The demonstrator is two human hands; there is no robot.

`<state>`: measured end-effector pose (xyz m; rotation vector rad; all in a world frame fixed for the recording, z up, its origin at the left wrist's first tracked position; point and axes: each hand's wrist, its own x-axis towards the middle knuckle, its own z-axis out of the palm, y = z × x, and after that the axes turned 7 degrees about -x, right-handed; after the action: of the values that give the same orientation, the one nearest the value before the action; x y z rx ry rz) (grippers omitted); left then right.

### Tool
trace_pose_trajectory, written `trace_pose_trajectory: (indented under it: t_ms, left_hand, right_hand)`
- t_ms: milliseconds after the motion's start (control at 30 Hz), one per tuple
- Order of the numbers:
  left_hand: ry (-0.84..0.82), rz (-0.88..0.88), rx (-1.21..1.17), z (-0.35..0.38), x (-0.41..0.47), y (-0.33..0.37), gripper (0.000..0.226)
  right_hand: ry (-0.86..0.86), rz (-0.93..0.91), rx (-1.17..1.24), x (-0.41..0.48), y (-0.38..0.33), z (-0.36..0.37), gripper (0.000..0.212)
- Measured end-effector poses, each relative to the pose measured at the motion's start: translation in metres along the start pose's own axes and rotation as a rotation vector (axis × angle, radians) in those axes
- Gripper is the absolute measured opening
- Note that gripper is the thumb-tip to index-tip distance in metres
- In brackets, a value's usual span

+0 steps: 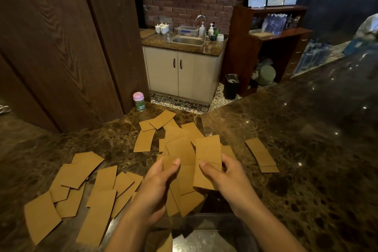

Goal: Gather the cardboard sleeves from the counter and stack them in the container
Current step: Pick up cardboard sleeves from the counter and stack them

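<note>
Both hands are full right now. My left hand (155, 186) is pinching a fanned bunch of cardboard sleeves (184, 172), thumb on top and fingers curled underneath. My right hand (225, 178) grips another sleeve or two (207, 149) the same way, thumb pressed on the front and fingers wrapped behind. The two bunches overlap a bit in the middle, so I honestly can't tell how many are in each hand.

All of that is held up right over the clear container (204, 216), which sits at the near edge of the counter (306, 170) just in front of me. There's a brown shape at its left side, but I can't tell if that's a sleeve inside it or behind the wall.

Plenty more sleeves are lying flat on the counter. A big overlapping spread (98, 186) sits toward the near left, and another loose heap (178, 131) is in the middle, reaching up toward the far edge. A small neat stack (260, 153) sits off to the right, well apart from the others. A little jar with a pink lid (139, 101) stands at the far edge by the wood panelling.
</note>
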<state>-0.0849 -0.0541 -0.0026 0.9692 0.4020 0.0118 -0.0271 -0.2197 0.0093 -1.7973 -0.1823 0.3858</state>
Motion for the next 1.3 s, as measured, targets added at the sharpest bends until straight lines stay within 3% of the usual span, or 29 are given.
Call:
trace_pose_trajectory:
  t_ms: [267, 367, 500, 767, 1000, 1233, 1300]
  left_hand:
    - [0.031, 0.063, 0.072, 0.004, -0.001, -0.003, 0.042]
    - [-0.018, 0.044, 0.061, 0.003, -0.001, -0.003, 0.047]
    - [-0.105, 0.024, -0.017, -0.005, -0.001, -0.004, 0.056]
    - [0.164, 0.173, 0.039, -0.007, 0.002, -0.005, 0.042]
    - [0.270, 0.230, -0.080, -0.003, 0.008, -0.005, 0.038]
    - [0.344, 0.252, -0.241, 0.001, 0.004, -0.003, 0.034]
    - [0.355, 0.239, -0.291, 0.003, 0.005, -0.004, 0.040]
  right_hand:
    - [-0.072, -0.069, -0.082, 0.003, -0.003, -0.004, 0.027]
    - [-0.128, -0.009, -0.006, 0.004, -0.004, -0.005, 0.028]
    - [-0.018, 0.051, 0.165, 0.009, -0.003, -0.007, 0.028]
    - [0.097, 0.098, 0.371, 0.012, -0.005, -0.020, 0.028]
    - [-0.103, 0.136, 0.124, 0.000, 0.004, -0.006, 0.033]
    - [0.144, -0.148, -0.262, 0.001, 0.001, -0.009, 0.029]
    - [0.138, -0.241, -0.398, -0.005, -0.003, -0.008, 0.029]
